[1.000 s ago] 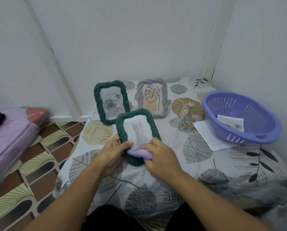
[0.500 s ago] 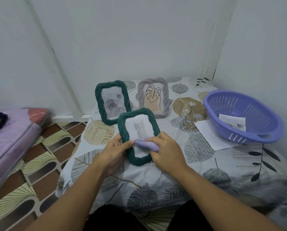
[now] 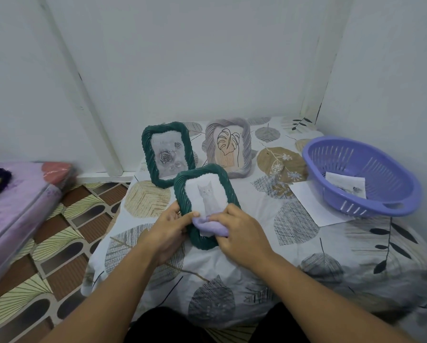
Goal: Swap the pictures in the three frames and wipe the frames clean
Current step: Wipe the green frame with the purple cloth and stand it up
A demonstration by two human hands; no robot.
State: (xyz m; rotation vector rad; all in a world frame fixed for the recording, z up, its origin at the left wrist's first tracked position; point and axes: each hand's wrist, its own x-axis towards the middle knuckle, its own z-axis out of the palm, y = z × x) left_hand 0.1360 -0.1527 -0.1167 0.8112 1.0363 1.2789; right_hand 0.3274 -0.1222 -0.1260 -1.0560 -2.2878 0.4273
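The dark green ribbed picture frame with the grey kitten picture [image 3: 205, 194] leans tilted on the leaf-print cloth [image 3: 294, 243], my left hand [image 3: 169, 227] gripping its left edge, thumb on the glass. My right hand [image 3: 242, 231] presses a bunched lilac cloth [image 3: 208, 226] against its lower glass, fingers curled over it. Behind stand a green frame with roses [image 3: 166, 154] and a grey frame with a leaf drawing [image 3: 228, 147].

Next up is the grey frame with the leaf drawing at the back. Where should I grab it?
Probably grip the grey frame by its right side rail, coming from the right. It stands upright, leaning back, and that edge is open; the green rose frame crowds its left and the cat frame stands in front.
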